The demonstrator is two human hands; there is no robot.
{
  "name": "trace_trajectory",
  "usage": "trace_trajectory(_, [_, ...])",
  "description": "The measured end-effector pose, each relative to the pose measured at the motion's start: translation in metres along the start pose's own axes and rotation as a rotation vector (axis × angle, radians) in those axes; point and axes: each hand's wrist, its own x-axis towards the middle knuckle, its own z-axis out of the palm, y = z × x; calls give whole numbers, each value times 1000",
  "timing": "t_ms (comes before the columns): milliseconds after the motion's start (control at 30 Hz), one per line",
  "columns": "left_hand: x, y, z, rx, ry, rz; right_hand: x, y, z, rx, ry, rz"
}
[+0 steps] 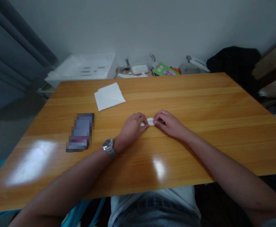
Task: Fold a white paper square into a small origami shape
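Note:
A small folded piece of white paper (pixel 150 121) lies low over the table between my two hands. My left hand (pixel 133 126), with a metal watch (pixel 109 147) on its wrist, pinches the paper's left end between thumb and fingers. At the right end, the fingertips of my right hand (pixel 168 123) are closed on the same paper. The fingers cover both ends, so only the creased middle shows.
Sheets of white paper (pixel 109 96) lie on the wooden table (pixel 199 97) toward the back left. A blurred-out phone (pixel 81 131) rests left of my hands. Beyond the far edge are a white plastic bin (pixel 81 66), a green booklet (pixel 163 70) and a black cloth item (pixel 233 61).

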Motion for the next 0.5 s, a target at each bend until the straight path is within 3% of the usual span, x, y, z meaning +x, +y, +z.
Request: trace_trajectory(500, [6, 0, 1, -65, 6, -87, 0, 3, 0, 32, -3, 75])
